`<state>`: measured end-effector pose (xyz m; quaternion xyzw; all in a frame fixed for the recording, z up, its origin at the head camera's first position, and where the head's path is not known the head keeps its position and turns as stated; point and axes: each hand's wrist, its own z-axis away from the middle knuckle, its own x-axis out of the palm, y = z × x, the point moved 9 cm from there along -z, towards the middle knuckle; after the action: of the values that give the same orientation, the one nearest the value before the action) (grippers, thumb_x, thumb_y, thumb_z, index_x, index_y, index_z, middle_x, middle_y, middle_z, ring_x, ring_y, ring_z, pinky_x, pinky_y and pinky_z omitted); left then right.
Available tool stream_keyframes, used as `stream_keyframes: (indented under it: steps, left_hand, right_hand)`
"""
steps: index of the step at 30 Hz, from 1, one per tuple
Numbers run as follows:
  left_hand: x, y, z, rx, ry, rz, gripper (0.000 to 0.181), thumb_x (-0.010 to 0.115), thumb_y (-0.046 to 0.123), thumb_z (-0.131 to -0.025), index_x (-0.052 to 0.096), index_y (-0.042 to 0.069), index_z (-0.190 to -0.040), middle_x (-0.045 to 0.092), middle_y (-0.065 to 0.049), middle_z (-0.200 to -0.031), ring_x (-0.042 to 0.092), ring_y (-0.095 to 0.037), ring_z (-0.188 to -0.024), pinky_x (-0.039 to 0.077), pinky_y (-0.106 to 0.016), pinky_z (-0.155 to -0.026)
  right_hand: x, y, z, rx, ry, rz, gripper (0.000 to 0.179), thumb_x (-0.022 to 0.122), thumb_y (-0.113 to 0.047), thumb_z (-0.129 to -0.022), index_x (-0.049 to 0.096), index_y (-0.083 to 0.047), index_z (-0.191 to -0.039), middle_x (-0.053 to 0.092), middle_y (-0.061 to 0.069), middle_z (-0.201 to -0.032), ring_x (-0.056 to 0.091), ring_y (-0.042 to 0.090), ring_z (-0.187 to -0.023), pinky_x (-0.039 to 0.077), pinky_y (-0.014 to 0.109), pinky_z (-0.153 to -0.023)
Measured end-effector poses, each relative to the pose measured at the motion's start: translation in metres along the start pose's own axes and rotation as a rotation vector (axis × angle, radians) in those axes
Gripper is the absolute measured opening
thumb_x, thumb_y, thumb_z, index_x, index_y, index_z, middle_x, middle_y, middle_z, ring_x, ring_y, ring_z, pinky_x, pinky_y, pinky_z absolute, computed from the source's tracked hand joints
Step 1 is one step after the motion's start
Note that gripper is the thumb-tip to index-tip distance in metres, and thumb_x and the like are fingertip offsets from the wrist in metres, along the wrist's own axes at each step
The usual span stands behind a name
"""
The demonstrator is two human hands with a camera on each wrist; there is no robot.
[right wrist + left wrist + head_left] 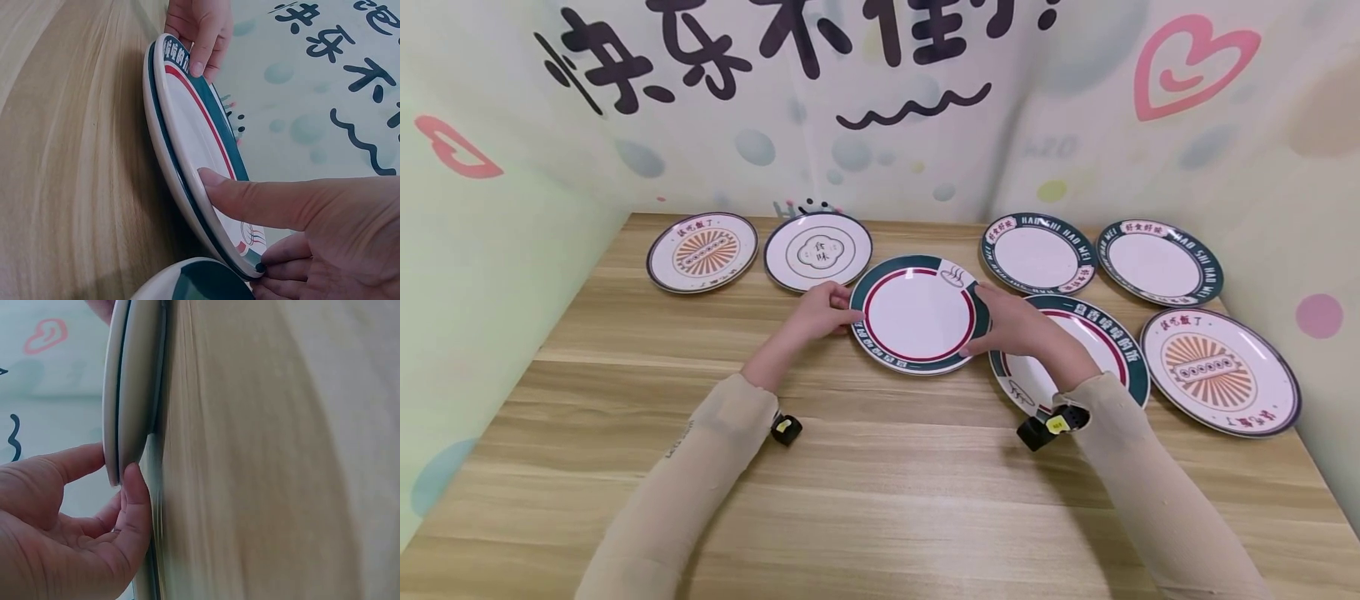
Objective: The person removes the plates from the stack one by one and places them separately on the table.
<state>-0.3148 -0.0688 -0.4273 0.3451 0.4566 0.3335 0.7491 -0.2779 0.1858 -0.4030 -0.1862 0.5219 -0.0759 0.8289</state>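
Note:
Two stacked plates [917,312] are between my hands at mid-table; the top one is white with a green rim and a red ring. The right wrist view shows the second plate [164,140] directly beneath it. My left hand [820,314] grips the stack's left edge, thumb on top and fingers [137,497] below. On the opposite edge, my right hand [1011,322] holds it with the thumb on the upper rim and fingers under it. Partly hidden by my right hand and forearm, a similar green-rimmed plate [1116,342] lies on the table.
Along the back of the wooden table [880,500] lie a sunburst plate [662,258], a white plate with a dark rim [782,258] and two green-rimmed plates with lettering [1037,258] [1150,265]. Another sunburst plate [1273,367] is at the right. A printed curtain [910,167] hangs behind.

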Motion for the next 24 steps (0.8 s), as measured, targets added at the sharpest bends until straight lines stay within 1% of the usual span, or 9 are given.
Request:
stream_keyframes:
  steps: [3, 5, 9, 13, 16, 19, 24]
  left_hand:
    - [0.0, -0.001, -0.002, -0.012, 0.016, -0.036, 0.046, 0.071, 0.014, -0.092, 0.051, -0.003, -0.129, 0.061, -0.018, -0.117, 0.061, -0.016, -0.085, 0.06, -0.022, -0.073]
    - [0.0, -0.001, -0.002, -0.022, 0.022, -0.037, 0.044, 0.071, 0.014, -0.092, 0.052, -0.003, -0.127, 0.062, -0.018, -0.116, 0.061, -0.014, -0.081, 0.06, -0.021, -0.069]
    - [0.0, 0.0, -0.001, -0.034, 0.034, -0.024, 0.04, 0.069, 0.012, -0.093, 0.053, -0.004, -0.126, 0.064, -0.02, -0.116, 0.062, -0.012, -0.074, 0.06, -0.021, -0.066]
    - [-0.003, 0.001, 0.0, -0.034, 0.068, -0.023, 0.034, 0.066, 0.011, -0.095, 0.056, -0.005, -0.123, 0.064, -0.019, -0.113, 0.06, -0.01, -0.068, 0.06, -0.022, -0.065]
    - [-0.006, 0.002, 0.001, -0.024, 0.091, -0.018, 0.03, 0.063, 0.01, -0.096, 0.057, -0.004, -0.121, 0.062, -0.017, -0.11, 0.06, -0.011, -0.069, 0.06, -0.022, -0.064]
    - [-0.01, 0.003, 0.002, -0.012, 0.1, 0.005, 0.028, 0.06, 0.01, -0.098, 0.056, -0.004, -0.122, 0.059, -0.015, -0.109, 0.059, -0.013, -0.074, 0.06, -0.022, -0.064]
    - [-0.019, 0.004, 0.004, 0.001, 0.111, 0.054, 0.029, 0.055, 0.011, -0.101, 0.052, -0.002, -0.126, 0.06, -0.02, -0.117, 0.061, -0.017, -0.081, 0.062, -0.028, -0.07]
  right_hand:
    - [0.0, 0.0, 0.0, -0.008, 0.0, -0.008, 0.109, 0.082, -0.042, -0.08, 0.019, -0.003, -0.159, 0.018, 0.021, -0.166, 0.024, 0.043, -0.15, 0.029, 0.059, -0.12]
    - [0.0, 0.001, 0.0, -0.015, -0.004, -0.019, 0.11, 0.083, -0.042, -0.079, 0.018, -0.004, -0.159, 0.018, 0.02, -0.166, 0.023, 0.042, -0.151, 0.028, 0.059, -0.12]
    - [0.001, 0.001, 0.0, -0.046, -0.025, -0.045, 0.116, 0.084, -0.044, -0.077, 0.015, -0.002, -0.159, 0.015, 0.021, -0.166, 0.019, 0.042, -0.152, 0.023, 0.058, -0.123]
    - [0.002, 0.002, 0.001, -0.071, -0.04, -0.057, 0.117, 0.085, -0.042, -0.077, 0.013, -0.001, -0.159, 0.011, 0.022, -0.167, 0.015, 0.042, -0.153, 0.018, 0.057, -0.124]
    - [0.002, 0.002, 0.001, -0.07, -0.04, -0.058, 0.115, 0.085, -0.038, -0.078, 0.012, -0.002, -0.159, 0.01, 0.021, -0.167, 0.014, 0.041, -0.154, 0.018, 0.056, -0.125]
    - [0.001, 0.002, 0.001, -0.07, -0.035, -0.062, 0.113, 0.085, -0.036, -0.078, 0.013, -0.004, -0.16, 0.011, 0.02, -0.167, 0.015, 0.041, -0.154, 0.019, 0.057, -0.124]
    - [0.0, 0.001, 0.001, -0.067, -0.026, -0.072, 0.112, 0.086, -0.034, -0.077, 0.015, -0.007, -0.16, 0.014, 0.018, -0.167, 0.017, 0.04, -0.153, 0.021, 0.058, -0.123]
